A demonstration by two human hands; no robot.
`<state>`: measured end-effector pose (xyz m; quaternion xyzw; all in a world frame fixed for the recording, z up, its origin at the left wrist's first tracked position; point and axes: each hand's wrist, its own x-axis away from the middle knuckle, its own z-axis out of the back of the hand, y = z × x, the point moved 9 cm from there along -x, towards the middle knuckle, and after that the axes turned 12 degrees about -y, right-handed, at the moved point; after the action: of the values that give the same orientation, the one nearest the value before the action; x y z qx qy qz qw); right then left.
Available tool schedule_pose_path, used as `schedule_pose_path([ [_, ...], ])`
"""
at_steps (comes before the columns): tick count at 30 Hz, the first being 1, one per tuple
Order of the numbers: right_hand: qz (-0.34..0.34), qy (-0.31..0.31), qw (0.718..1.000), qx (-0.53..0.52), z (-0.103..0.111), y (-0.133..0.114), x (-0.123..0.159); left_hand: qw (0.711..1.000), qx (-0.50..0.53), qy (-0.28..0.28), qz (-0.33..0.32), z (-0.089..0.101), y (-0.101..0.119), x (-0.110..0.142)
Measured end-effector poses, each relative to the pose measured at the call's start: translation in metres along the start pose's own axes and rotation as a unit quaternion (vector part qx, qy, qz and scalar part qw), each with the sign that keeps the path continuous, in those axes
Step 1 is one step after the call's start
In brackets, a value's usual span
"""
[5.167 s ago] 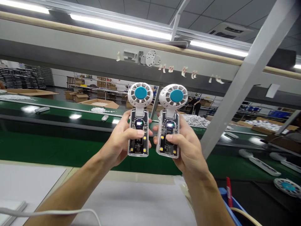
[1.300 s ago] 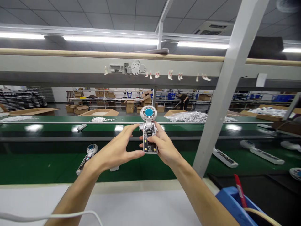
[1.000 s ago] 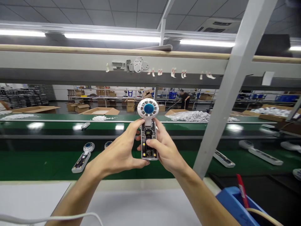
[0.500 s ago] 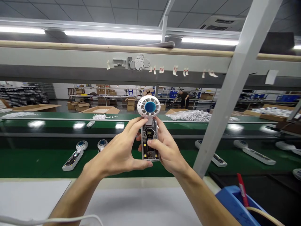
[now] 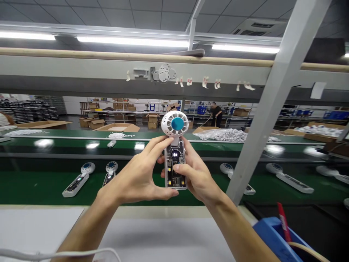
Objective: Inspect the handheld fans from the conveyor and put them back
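A handheld fan (image 5: 175, 145) is held upright in front of me, with a round white slotted head, a blue centre and a clear handle over a black circuit board. Its small display glows white. My right hand (image 5: 198, 176) wraps the handle from the right, thumb pressing on the middle of its front. From the left, my left hand (image 5: 137, 176) clasps the same fan, fingertips at the neck and thumb along the bottom edge. Beyond my left wrist, one fan (image 5: 79, 180) and another fan (image 5: 111, 168) lie on the green conveyor belt (image 5: 32, 174).
More fans, such as a white one (image 5: 290, 180), lie on the belt at the right. A slanted grey post (image 5: 272, 105) stands there, near a blue bin (image 5: 268, 233) with a red marker (image 5: 284, 222). A white cable (image 5: 62, 253) crosses the front. A person (image 5: 216, 114) stands far back.
Earlier each hand held a fan; now both hold one, and other fans lie on the belt. Belt fans have shifted left. My left hand has closed on the fan, and its display has lit up.
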<state>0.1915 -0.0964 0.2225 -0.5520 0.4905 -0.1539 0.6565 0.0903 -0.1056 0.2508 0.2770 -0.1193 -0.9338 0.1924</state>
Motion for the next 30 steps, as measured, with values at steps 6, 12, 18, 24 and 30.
schedule_pose_path([
  [6, -0.002, 0.008, 1.000, 0.013, 0.0021, 0.0001, 0.0008, 1.000, -0.008, 0.006, -0.015, 0.0028, 0.0022, -0.0003],
  [12, -0.003, 0.024, 1.000, 0.019, 0.0030, 0.0012, 0.0005, 1.000, -0.004, 0.001, -0.015, 0.0023, 0.0031, -0.0008],
  [18, 0.001, 0.035, 0.999, 0.020, 0.0041, 0.0019, -0.0009, 1.000, -0.019, -0.007, 0.007, 0.0010, -0.0020, -0.0004],
  [24, 0.008, 0.029, 0.999, 0.019, 0.0031, 0.0011, -0.0003, 1.000, -0.023, -0.007, 0.004, 0.0010, -0.0014, 0.0003],
  [30, 0.007, 0.036, 0.999, 0.020, 0.0048, 0.0015, 0.0008, 0.999, -0.040, -0.008, 0.009, 0.0015, 0.0000, -0.0006],
])
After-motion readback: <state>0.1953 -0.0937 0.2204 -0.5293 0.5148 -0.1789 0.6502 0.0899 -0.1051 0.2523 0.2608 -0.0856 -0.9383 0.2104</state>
